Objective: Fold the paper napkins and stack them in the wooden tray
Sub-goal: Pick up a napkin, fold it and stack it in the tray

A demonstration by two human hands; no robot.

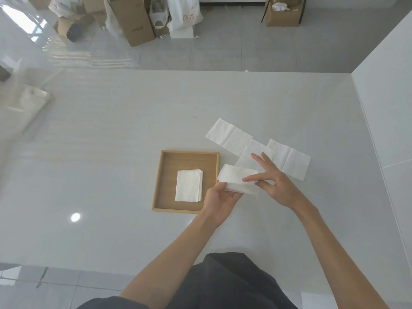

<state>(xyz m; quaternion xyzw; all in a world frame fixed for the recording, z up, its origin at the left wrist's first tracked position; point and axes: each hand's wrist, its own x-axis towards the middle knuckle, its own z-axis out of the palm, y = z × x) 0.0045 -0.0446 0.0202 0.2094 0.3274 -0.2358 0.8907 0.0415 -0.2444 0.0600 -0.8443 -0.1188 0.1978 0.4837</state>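
A square wooden tray (163, 181) lies on the white table, with a small stack of folded white napkins (189, 186) inside it. Just right of the tray, both hands hold a half-folded white napkin (234, 177) slightly above the table. My left hand (219, 200) grips its near left end from below. My right hand (273, 180) pinches its right end, the other fingers spread. Three unfolded napkins lie behind the hands: one far left (228, 137), one in the middle (256, 152) partly hidden by my right hand, one on the right (289, 159).
The white table (111, 152) stretches wide to the left and far side. A white wall panel (390, 97) borders its right edge. Cardboard boxes (133, 21) and plastic bags (185, 14) stand on the floor beyond the table.
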